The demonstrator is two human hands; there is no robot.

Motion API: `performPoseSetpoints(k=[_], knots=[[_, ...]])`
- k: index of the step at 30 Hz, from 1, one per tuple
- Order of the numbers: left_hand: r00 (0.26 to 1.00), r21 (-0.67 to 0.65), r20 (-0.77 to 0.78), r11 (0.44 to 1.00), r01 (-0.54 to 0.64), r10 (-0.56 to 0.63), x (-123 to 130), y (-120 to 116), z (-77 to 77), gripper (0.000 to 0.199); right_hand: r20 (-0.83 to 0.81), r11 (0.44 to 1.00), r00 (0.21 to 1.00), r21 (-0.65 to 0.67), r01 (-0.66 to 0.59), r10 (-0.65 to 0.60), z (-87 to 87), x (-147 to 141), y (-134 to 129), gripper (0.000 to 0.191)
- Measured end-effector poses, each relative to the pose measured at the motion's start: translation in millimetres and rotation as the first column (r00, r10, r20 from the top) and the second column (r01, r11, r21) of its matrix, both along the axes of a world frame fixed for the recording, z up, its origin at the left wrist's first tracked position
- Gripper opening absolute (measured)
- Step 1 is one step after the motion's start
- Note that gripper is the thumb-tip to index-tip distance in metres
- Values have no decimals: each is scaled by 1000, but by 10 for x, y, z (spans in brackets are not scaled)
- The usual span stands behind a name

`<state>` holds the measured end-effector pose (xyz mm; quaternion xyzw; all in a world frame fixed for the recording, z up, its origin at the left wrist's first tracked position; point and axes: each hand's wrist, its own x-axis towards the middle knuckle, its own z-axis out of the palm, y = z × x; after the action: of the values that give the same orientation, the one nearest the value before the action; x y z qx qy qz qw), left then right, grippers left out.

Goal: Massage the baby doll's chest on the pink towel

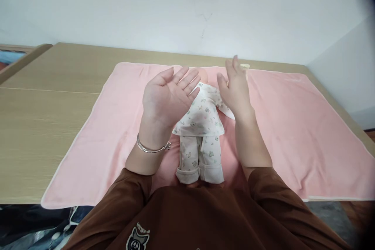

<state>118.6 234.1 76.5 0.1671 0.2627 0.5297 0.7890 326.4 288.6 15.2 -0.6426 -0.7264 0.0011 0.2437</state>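
My left hand (169, 94) is raised with its palm up and its fingers spread, and it holds nothing. A silver bangle (150, 150) circles that wrist. My right hand (235, 86) is also raised, back toward me, with its thumb and fingers apart and slightly blurred. Between and below the hands, a baby doll (200, 75) lies on its back, mostly covered by clothes. It wears a white printed long-sleeved top (202, 115) and matching trousers (209, 152) with rolled cuffs. My left hand hides one sleeve and part of the head.
The doll lies on a pink blanket (281, 133) with a pale edging, spread over a wooden table (52, 125). Some small cream-coloured thing (246, 66) shows behind my right hand. A white wall (164, 23) stands behind the table.
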Motion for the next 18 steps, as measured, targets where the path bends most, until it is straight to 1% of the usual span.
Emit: performPoseSetpoints(k=[1,2,3,4,6,7,9,11,13,14,16,17,18], knots=[[1000,-18,6,1000,16,-16,27,-17,1,55,-31,993,993,28,-113,114,56,-97,-132,63],[998,-29,18,998,53,-52,44,-43,6,54,-50,971,971,55,-233,236,97,-195,-262,65],[993,-27,32,993,112,-111,48,-77,13,54,-54,936,936,82,-343,348,121,-289,-388,68],[983,-11,47,983,181,-180,36,-116,23,54,-45,898,901,116,-424,431,130,-378,-509,72],[954,51,59,955,291,-294,-34,-199,47,57,1,839,854,185,-511,520,118,-531,-734,77],[947,77,49,946,314,-318,-85,-234,59,59,29,815,837,211,-540,547,103,-593,-841,79],[956,114,4,950,292,-294,-187,-277,78,61,84,756,789,240,-609,609,72,-694,-1049,87],[972,154,-46,959,237,-232,-227,-288,85,63,149,653,699,263,-710,700,49,-767,-1236,90],[981,193,-76,963,189,-178,-148,-295,84,63,210,553,613,282,-784,762,40,-815,-1373,83],[982,191,-91,965,180,-165,-62,-310,86,62,229,523,591,296,-800,774,42,-826,-1412,78],[978,107,-125,978,181,-167,170,-379,105,63,243,504,591,338,-795,769,62,-807,-1418,70],[972,26,-141,981,194,-189,291,-431,124,62,226,526,609,335,-782,761,82,-774,-1384,68],[973,-62,-142,982,176,-184,397,-491,147,61,201,552,627,328,-767,752,111,-723,-1327,67]])
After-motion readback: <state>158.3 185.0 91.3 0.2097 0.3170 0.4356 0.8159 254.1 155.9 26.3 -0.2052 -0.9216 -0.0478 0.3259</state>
